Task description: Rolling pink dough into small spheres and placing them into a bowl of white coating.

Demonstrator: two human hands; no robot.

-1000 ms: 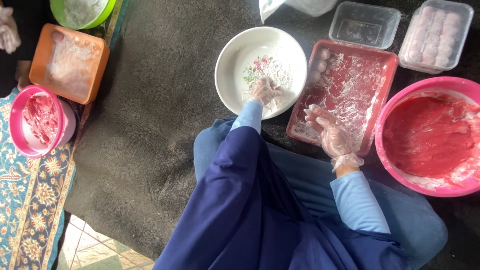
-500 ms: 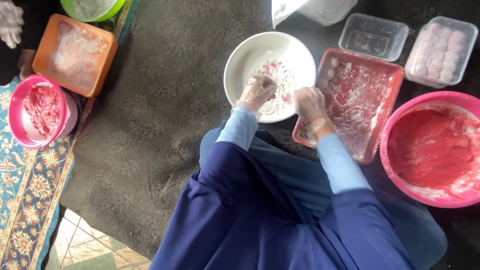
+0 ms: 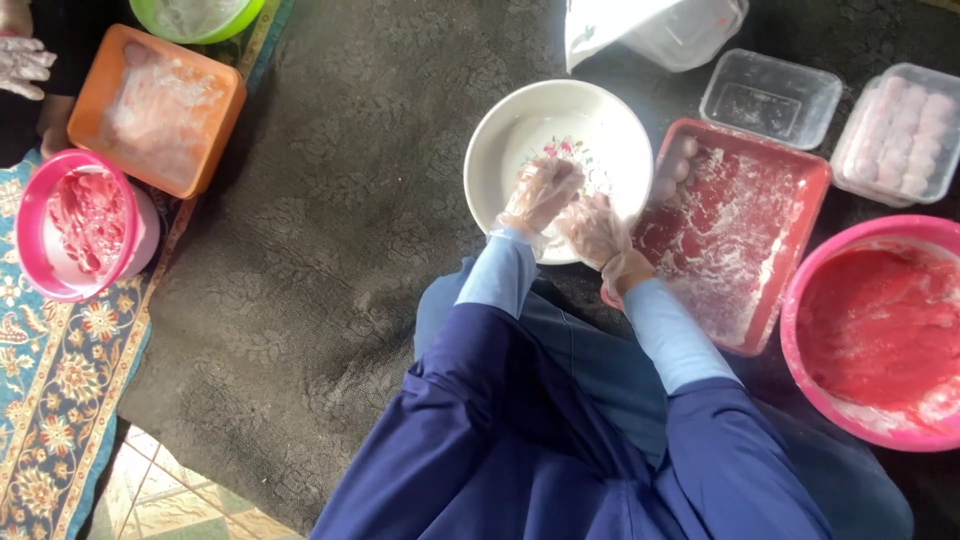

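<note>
Both my hands wear clear plastic gloves and meet over a white bowl point(image 3: 500, 140) with a flower pattern inside. My left hand point(image 3: 540, 192) hovers at the bowl's near side with its fingers curled. Close beside it, my right hand point(image 3: 596, 232) is cupped at the bowl's near right rim. What lies between the fingers is hidden. To the right sits a red rectangular tray point(image 3: 775, 270) dusted with white flour, a few pale balls point(image 3: 672, 170) at its far left corner. A big pink bowl point(image 3: 880, 335) of red dough stands at the far right.
A clear tub of pink balls point(image 3: 905, 135) and an empty clear tub point(image 3: 770, 100) stand at the back right. On the left are an orange floured tray point(image 3: 160, 105), a pink bowl point(image 3: 75, 225), a green bowl point(image 3: 195, 18) and another person's gloved hand point(image 3: 22, 65). A dark mat point(image 3: 320, 250) covers the floor.
My right hand has left the red floured tray and moved left to join my left hand over the white bowl. The view has shifted slightly.
</note>
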